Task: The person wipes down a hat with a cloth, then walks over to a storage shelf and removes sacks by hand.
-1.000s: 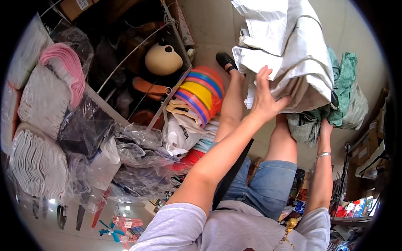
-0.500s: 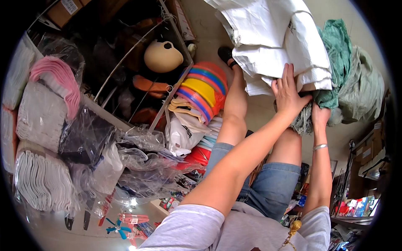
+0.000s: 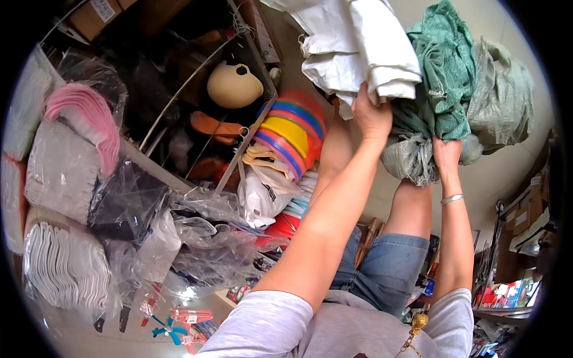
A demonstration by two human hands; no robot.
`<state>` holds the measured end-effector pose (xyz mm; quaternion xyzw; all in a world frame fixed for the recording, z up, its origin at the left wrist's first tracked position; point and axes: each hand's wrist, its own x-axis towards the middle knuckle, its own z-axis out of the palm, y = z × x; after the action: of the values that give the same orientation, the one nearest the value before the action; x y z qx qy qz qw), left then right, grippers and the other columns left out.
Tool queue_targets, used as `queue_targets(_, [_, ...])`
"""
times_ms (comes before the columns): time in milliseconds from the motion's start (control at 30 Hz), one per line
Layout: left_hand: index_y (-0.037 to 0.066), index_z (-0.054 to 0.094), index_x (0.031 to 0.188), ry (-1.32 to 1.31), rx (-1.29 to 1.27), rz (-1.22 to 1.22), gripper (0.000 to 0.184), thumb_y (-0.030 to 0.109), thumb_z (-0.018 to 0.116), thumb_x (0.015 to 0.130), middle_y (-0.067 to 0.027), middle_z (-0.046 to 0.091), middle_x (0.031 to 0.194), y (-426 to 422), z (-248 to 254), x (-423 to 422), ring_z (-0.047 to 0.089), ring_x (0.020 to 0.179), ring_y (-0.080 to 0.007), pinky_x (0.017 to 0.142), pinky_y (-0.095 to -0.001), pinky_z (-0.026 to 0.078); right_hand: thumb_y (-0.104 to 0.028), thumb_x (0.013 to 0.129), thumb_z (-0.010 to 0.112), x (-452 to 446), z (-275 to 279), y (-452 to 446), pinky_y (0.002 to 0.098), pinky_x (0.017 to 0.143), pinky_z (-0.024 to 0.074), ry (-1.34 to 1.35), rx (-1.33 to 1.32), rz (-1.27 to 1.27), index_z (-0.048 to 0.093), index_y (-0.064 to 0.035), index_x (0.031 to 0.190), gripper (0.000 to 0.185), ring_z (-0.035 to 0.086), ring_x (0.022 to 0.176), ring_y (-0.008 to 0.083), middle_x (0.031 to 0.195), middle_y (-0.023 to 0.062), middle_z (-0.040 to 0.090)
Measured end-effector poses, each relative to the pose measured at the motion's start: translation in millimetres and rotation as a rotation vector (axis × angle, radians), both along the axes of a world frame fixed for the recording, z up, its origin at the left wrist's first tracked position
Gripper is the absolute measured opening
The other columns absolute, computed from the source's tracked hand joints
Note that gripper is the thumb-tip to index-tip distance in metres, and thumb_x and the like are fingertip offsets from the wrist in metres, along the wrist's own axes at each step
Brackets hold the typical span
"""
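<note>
My left hand (image 3: 373, 116) is closed on the lower edge of a folded white sack (image 3: 385, 56). The sack hangs over the floor in front of my legs. To its right my right hand (image 3: 447, 154), below a silver bracelet, is closed round the gathered bottom of a green woven sack (image 3: 444, 65). Its fingertips are partly hidden by the fabric. A crumpled grey-green sack (image 3: 412, 158) bulges between my hands. Another pale sack (image 3: 501, 98) hangs at the right of the green one.
At left, a metal rack (image 3: 230, 170) holds a beige round vessel (image 3: 234, 85). Beside it are stacked colourful striped items (image 3: 285, 137). Plastic-wrapped white bundles (image 3: 65, 265) and a pink bundle (image 3: 83, 113) lie nearer. Shelves with boxes (image 3: 528, 209) stand at right.
My left hand, earlier spread against the white sack, has closed on its edge and moved left with it. The white sack is now apart from the green sack, which shows more fully.
</note>
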<state>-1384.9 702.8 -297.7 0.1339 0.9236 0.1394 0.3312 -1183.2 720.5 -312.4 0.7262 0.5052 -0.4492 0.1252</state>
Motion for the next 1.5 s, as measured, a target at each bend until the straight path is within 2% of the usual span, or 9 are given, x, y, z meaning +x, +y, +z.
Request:
queue_targets(67, [0.002,0.059,0.117,-0.006,0.18,0.072,0.044,0.01,0.069,0.075,-0.025,0.065,0.098,0,14,-16,0.062,0.096,-0.0416,0.08,-0.0435,0.05,-0.02,0.076,0.07,15,-3,-1,0.0402,0.09,0.0467,0.046,0.023,-0.029,0.063,0.0034,0.11,0.042,0.061,0.106,0.0385,0.11,0.0249,0.065])
queue_targets(200, [0.01,0.064,0.111,0.033,0.105,-0.002,0.035,0.014,0.067,0.076,-0.0232,0.066,0.088,-7,41,-58,0.065,0.089,-0.0413,0.075,-0.0439,0.052,-0.021,0.078,0.068,66,0,6,0.0377,0.093,0.0452,0.247,0.026,-0.073,0.058,0.0026,0.119,0.049,0.059,0.112,0.0353,0.117,0.0231,0.063])
queue_targets(433, [-0.001,0.065,0.107,-0.047,0.093,-0.072,0.034,0.009,0.063,0.075,-0.0204,0.069,0.101,-29,96,-122,0.066,0.099,-0.0307,0.085,-0.0382,0.049,-0.017,0.088,0.065,145,71,20,0.0358,0.107,0.0335,0.401,0.068,-0.085,0.05,-0.0046,0.133,0.049,0.044,0.127,0.0246,0.138,0.012,0.051])
queue_targets(800, [-0.004,0.066,0.104,-0.446,0.018,0.094,0.035,0.005,0.064,0.07,-0.0118,0.069,0.095,-46,157,-185,0.064,0.088,-0.0227,0.081,-0.0348,0.048,-0.017,0.082,0.071,169,216,-94,0.033,0.104,0.0358,0.265,0.22,-0.763,0.039,-0.0017,0.141,0.069,0.046,0.125,0.0227,0.141,0.0099,0.046])
queue_targets(867, [-0.005,0.064,0.108,-0.487,0.046,-0.009,0.039,0.004,0.064,0.07,-0.0119,0.067,0.097,-43,151,-202,0.063,0.087,-0.0229,0.079,-0.0347,0.049,-0.017,0.082,0.072,181,226,-135,0.0338,0.102,0.0378,0.197,0.236,-0.81,0.04,-0.0016,0.14,0.068,0.048,0.123,0.0232,0.14,0.0109,0.048])
queue_targets(933, [-0.006,0.062,0.111,-0.483,0.053,-0.084,0.042,0.003,0.063,0.069,-0.0104,0.066,0.099,-9,221,-186,0.062,0.086,-0.0217,0.079,-0.0334,0.048,-0.017,0.082,0.072,168,253,-171,0.0349,0.099,0.0405,0.183,0.299,-0.966,0.04,-0.0015,0.139,0.067,0.05,0.119,0.0238,0.136,0.0114,0.05])
queue_targets(1067, [-0.004,0.061,0.114,-0.456,0.216,-0.32,0.045,0.001,0.062,0.069,-0.0081,0.064,0.101,-18,229,-210,0.059,0.089,-0.0192,0.081,-0.0322,0.045,-0.018,0.082,0.07,130,304,-244,0.0364,0.095,0.0435,0.291,0.49,-1.343,0.042,-0.001,0.137,0.063,0.053,0.114,0.0245,0.131,0.0105,0.054])
queue_targets(1333, [-0.005,0.061,0.111,-0.455,0.294,-0.337,0.041,-0.002,0.061,0.07,-0.0071,0.062,0.101,-17,258,-209,0.057,0.088,-0.0211,0.079,-0.0328,0.045,-0.031,0.082,0.069,91,354,-365,0.0367,0.093,0.0452,0.582,0.551,-1.937,0.043,-0.0035,0.138,0.067,0.054,0.113,0.0246,0.13,0.0101,0.054])
queue_targets(1500, [-0.007,0.058,0.113,-0.466,0.355,-0.387,0.044,0.001,0.06,0.07,-0.0115,0.061,0.105,-32,265,-195,0.058,0.089,-0.0276,0.078,-0.042,0.047,-0.026,0.082,0.069,93,339,-405,0.0334,0.097,0.0399,0.454,0.758,-2.0,0.045,-0.0019,0.136,0.064,0.052,0.116,0.0216,0.133,0.0072,0.053])
